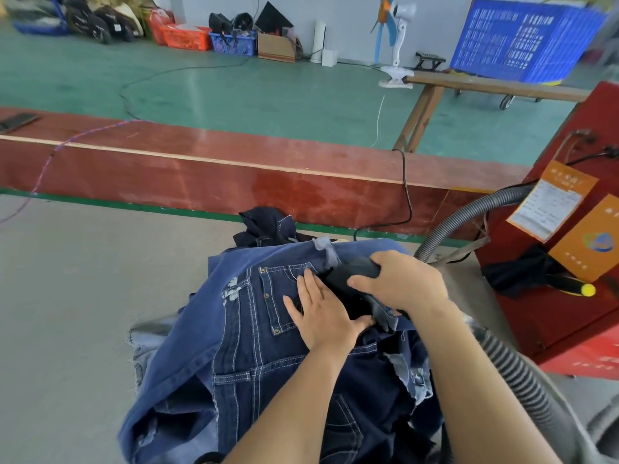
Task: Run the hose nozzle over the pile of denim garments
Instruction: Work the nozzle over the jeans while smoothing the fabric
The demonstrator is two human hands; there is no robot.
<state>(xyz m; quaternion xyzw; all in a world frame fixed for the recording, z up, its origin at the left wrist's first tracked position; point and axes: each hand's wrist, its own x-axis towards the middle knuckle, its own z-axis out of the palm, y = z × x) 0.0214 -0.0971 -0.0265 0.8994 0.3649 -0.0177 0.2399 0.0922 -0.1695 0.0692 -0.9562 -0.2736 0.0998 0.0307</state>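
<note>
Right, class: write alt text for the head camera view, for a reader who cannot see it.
A person's right hand grips a black hose nozzle on a pile of blue denim garments, while the left hand lies flat on the denim beside it. A grey ribbed hose curves away to the right towards a red cabinet.

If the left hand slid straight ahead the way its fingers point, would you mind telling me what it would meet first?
Most likely the denim's belt loop near the far edge of the jeans. The left hand lies flat, fingers pointing away and slightly left of the nozzle gripped by the right hand; depth is unclear.
</note>
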